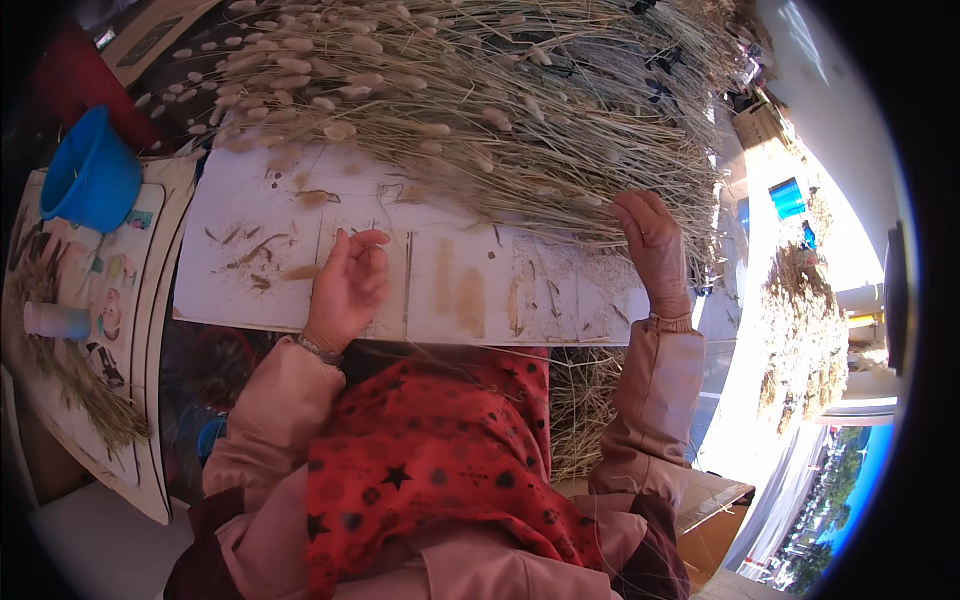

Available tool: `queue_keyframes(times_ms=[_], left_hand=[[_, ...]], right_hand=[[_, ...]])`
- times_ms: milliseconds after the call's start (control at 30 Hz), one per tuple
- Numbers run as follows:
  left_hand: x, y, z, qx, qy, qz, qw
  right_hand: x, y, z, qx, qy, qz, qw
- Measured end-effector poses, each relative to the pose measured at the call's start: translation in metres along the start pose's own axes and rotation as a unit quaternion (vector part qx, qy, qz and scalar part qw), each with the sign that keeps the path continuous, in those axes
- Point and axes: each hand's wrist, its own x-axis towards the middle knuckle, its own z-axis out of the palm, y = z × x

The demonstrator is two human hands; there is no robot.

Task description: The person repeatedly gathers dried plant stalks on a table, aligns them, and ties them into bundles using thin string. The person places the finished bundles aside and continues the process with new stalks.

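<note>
A wide pile of dried bunny-tail grass [450,97] covers the far part of the white work board [442,300]. Its fluffy heads point left and its stems run to the right. At the near right edge of the pile, my right hand [654,244] has its fingertips pinched on some stems; how many is hidden. My left hand [356,277] is over the board's near left part, palm turned inward and fingers loosely curled apart, with nothing visible in it. Loose heads and broken bits [259,251] are scattered on the board.
On a side table [154,300] at left are a blue bucket [94,176], a pale cup [56,320] and a grass bundle [97,397]. A cardboard box [712,532] stands low at right. More dried plants [799,337] lie on the sunlit floor.
</note>
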Motion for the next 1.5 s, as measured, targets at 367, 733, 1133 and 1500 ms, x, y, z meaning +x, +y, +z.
queue_keyframes(times_ms=[367,733,1133,1500], left_hand=[[-0.002,0.000,0.000,0.004,-0.001,0.000,1.000],[-0.002,0.000,-0.005,0.001,-0.039,0.002,0.999],[-0.007,0.001,0.002,0.046,-0.133,0.025,0.990],[-0.007,0.000,0.004,0.131,-0.122,-0.018,0.984]], right_hand=[[-0.025,-0.088,0.021,-0.089,-0.110,-0.081,0.987],[-0.076,-0.108,0.024,-0.041,-0.270,-0.041,0.961],[-0.104,-0.102,0.036,0.112,-0.333,0.158,0.923],[-0.056,-0.138,0.121,0.359,-0.231,0.157,0.891]])
